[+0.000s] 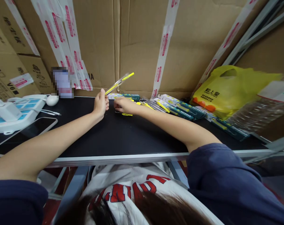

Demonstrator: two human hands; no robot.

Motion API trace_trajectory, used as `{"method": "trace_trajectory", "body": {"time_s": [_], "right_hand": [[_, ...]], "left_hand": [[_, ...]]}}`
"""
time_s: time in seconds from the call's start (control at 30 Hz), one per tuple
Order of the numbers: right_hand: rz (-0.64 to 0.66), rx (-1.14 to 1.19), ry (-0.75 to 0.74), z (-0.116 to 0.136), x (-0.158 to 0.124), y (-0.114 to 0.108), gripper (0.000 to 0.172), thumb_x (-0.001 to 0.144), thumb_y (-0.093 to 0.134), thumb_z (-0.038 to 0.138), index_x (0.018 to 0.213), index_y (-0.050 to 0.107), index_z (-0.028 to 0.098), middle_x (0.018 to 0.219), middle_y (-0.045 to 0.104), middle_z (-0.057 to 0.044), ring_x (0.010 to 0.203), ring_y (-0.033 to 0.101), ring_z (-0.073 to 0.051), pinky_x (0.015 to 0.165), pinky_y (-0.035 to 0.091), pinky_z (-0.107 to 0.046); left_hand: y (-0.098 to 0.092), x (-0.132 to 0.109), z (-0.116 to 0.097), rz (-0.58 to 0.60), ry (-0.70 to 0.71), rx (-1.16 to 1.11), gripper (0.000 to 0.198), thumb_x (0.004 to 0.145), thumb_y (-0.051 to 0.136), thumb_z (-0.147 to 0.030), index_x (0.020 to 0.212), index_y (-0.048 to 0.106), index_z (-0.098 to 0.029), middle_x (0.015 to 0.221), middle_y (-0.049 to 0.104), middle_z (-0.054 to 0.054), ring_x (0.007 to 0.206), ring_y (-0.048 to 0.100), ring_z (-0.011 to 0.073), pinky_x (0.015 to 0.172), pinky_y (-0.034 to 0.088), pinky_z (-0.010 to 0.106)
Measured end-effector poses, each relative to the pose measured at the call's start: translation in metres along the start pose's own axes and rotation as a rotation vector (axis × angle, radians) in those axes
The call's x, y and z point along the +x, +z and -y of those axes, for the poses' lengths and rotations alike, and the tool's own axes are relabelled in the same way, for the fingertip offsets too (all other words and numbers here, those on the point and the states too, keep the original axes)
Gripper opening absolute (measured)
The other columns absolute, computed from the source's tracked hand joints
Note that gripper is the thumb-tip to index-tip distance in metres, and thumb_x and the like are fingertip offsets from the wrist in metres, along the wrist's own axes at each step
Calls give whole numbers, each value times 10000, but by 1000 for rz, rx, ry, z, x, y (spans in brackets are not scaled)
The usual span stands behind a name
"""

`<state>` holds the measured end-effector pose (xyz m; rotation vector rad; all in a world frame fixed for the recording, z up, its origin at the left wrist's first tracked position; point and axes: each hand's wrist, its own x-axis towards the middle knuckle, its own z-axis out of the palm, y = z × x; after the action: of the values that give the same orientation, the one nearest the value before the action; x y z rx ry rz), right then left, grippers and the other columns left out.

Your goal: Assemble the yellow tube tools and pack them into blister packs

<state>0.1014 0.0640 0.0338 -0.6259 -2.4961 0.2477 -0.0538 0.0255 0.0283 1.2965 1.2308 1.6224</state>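
My left hand [101,104] is closed around yellow-and-clear pens [120,82], which tilt up to the right above the black table. How many there are I cannot tell. Close beside it, my right hand [125,105] is low over the table with its fingers curled; what they hold, if anything, is hidden. A small yellow piece [127,114] shows just under that hand. Right of it lies a loose pile of silver and yellow pens [153,105]. Dark green and white pen boxes [179,109] lie beyond the pile, and another box [130,96] is behind my right hand.
A yellow plastic bag [226,89] and clear plastic packaging [254,115] stand at the right. On the left are a white power strip [36,104] with cables, a tablet-like device [27,132] and a propped phone [63,82]. Cardboard [139,47] walls the back.
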Motion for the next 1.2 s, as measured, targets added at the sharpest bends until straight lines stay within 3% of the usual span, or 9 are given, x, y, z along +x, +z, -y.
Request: {"method": "trace_trajectory", "body": {"time_s": [0.13,0.27,0.47,0.83,1.2], "right_hand": [[-71,131,94,-13,-40,-17,178,811,685,341,844,584,198,767,615,-16,722,541,-162,648,425,-304],[-334,255,204,-30,-78,-45,176,799,673,337,819,574,194,816,632,-27,751,574,-156,743,472,-342],[-529,451,309,-37,-86,-70,172,730,725,275,799,581,212,797,635,-8,745,571,-139,740,502,-323],[-467,450,349,-35,-86,-70,225,703,790,262,776,583,213,711,591,11,674,518,-121,685,501,-308],[-411,541,349,-29,-86,-67,269,686,823,221,813,586,202,764,608,7,708,547,-115,712,500,-286]], "left_hand": [[0,-2,2,40,-20,6,331,1004,333,-448,761,367,-226,496,268,-102,346,244,55,351,217,178],[1,-6,5,101,-13,78,310,997,388,-399,746,396,-218,498,293,-96,351,264,50,349,218,177],[2,-8,6,131,-22,148,318,1003,383,-385,737,401,-213,482,294,-101,346,267,48,348,220,176],[3,-5,13,188,-19,170,327,991,400,-398,724,407,-209,496,313,-96,349,272,44,343,219,170],[4,-9,12,239,-46,195,298,990,388,-361,731,391,-214,492,303,-97,344,257,46,345,205,170]]}}
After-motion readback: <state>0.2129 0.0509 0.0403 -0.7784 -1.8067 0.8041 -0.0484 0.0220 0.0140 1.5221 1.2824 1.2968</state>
